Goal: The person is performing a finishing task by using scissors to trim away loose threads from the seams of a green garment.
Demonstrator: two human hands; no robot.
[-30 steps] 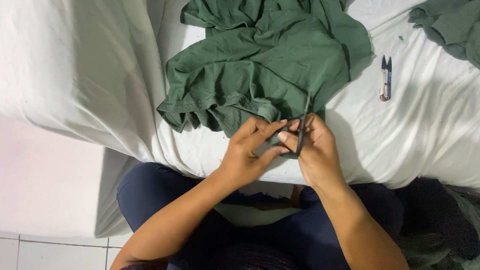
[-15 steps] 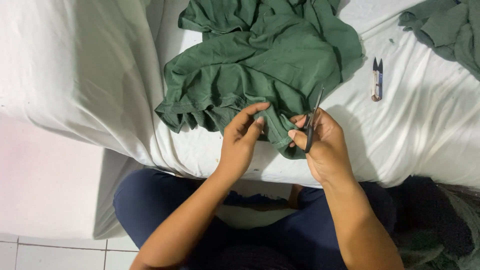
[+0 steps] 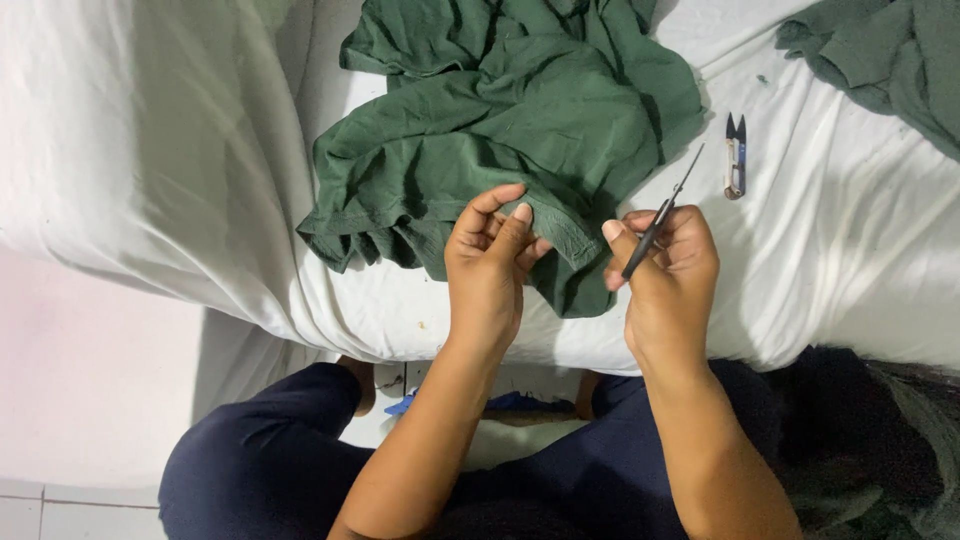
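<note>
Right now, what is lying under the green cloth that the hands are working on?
Under the green cloth lies a white sheet, showing all around it. The left hand pinches its lower edge. Whatever else lies beneath the folds is covered.

A white sheet is covering the whole bed, wrinkling and draping over the edge toward 7 o'clock. Pale tiled floor is showing at 8 o'clock, with grout lines running along the bottom corner. Soft, even light is falling from above, leaving a shadow under the overhang.
</note>
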